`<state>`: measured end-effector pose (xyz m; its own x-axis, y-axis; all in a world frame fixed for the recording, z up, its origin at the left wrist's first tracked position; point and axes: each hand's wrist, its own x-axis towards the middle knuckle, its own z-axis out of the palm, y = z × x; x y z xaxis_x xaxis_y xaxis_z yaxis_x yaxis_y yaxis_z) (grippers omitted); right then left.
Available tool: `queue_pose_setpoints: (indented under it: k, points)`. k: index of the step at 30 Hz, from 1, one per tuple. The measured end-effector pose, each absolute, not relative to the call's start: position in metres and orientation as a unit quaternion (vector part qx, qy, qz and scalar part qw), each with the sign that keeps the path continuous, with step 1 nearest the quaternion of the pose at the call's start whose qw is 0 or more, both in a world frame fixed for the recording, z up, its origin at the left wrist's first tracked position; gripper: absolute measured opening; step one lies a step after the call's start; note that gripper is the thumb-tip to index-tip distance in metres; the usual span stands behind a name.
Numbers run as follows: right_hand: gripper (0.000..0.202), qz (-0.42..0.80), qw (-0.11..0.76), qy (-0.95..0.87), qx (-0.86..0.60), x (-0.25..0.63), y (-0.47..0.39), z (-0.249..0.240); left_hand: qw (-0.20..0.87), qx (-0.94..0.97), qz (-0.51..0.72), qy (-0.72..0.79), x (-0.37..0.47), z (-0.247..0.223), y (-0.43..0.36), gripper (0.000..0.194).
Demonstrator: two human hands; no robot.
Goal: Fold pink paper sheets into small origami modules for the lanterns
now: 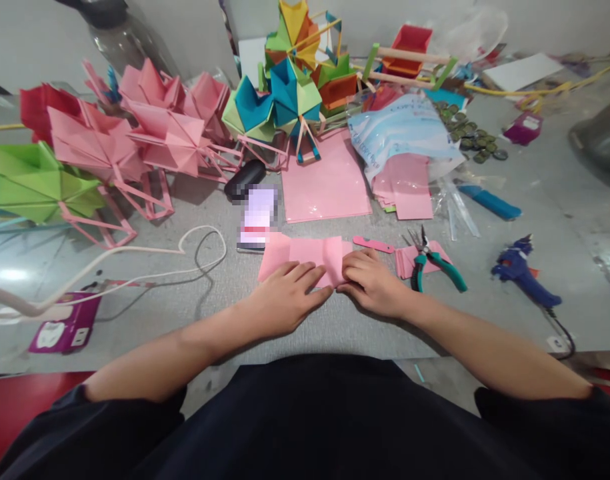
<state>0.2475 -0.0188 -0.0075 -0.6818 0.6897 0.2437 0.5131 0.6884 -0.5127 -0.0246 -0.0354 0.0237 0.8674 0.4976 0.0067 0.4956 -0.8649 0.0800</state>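
Observation:
A sheet of pink paper (pixel 307 252) with crease lines across it lies on the grey table in front of me. My left hand (pixel 292 293) rests over its lower edge, fingers stretched out flat and the thumb reaching toward the right. At the paper's right end, my right hand (pixel 369 280) has its fingers curled and closed on the folded part, which they partly hide. Just above the right hand lies a pink craft knife (pixel 373 245). Teal-handled pliers (pixel 437 263) rest on small pink paper pieces (pixel 407 263) to the right.
A blue glue gun (pixel 525 273) lies far right. Behind the paper are a phone (pixel 257 217), pink sheets (pixel 325 180), a plastic paper packet (pixel 405 133) and a blue cutter (pixel 492 202). Folded paper models (pixel 169 137) line the back left. A white cable (pixel 135 277) crosses the left side.

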Motion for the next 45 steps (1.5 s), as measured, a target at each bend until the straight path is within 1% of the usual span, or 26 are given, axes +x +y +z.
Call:
queue_pose_setpoints:
  k: [6,11,14,18,21,23,26,28,35,39,45]
  points:
    - [0.023,0.226,0.223,-0.891,-0.323,0.246,-0.018,-0.003,0.045,0.962,-0.002,0.27,-0.021,0.028,-0.034,0.039]
    - [0.018,0.229,0.222,-0.892,-0.322,0.246,-0.018,-0.002,0.057,0.958,-0.017,0.28,-0.019,0.029,-0.035,0.043]
    - [0.015,0.234,0.216,-0.891,-0.324,0.245,-0.018,-0.002,0.043,0.956,-0.002,0.29,-0.019,0.029,-0.04,0.047]
    - [0.016,0.238,0.22,-0.89,-0.32,0.244,-0.017,-0.002,0.029,0.954,0.008,0.298,-0.02,0.028,-0.043,0.049]
    - [0.018,0.238,0.215,-0.888,-0.329,0.242,-0.017,-0.004,0.055,0.953,0.011,0.297,-0.02,0.028,-0.042,0.046]
    - [0.02,0.238,0.207,-0.888,-0.335,0.241,-0.016,-0.005,0.076,0.952,0.012,0.295,-0.019,0.028,-0.043,0.053]
    - [0.024,0.238,0.202,-0.888,-0.339,0.241,-0.016,-0.008,0.084,0.949,0.008,0.303,-0.017,0.028,-0.046,0.071]
    - [0.024,0.242,0.203,-0.885,-0.341,0.241,-0.016,-0.008,0.081,0.946,0.006,0.313,-0.015,0.028,-0.05,0.076]
    - [0.016,0.268,0.19,-0.879,-0.347,0.247,-0.017,-0.002,0.088,0.945,0.015,0.315,-0.015,0.027,-0.053,0.06]
    - [0.016,0.254,0.193,-0.878,-0.356,0.248,-0.016,-0.004,0.087,0.946,0.02,0.312,-0.016,0.026,-0.053,0.06]
    - [0.021,0.243,0.19,-0.883,-0.354,0.245,-0.015,-0.007,0.076,0.948,0.014,0.308,-0.018,0.028,-0.052,0.062]
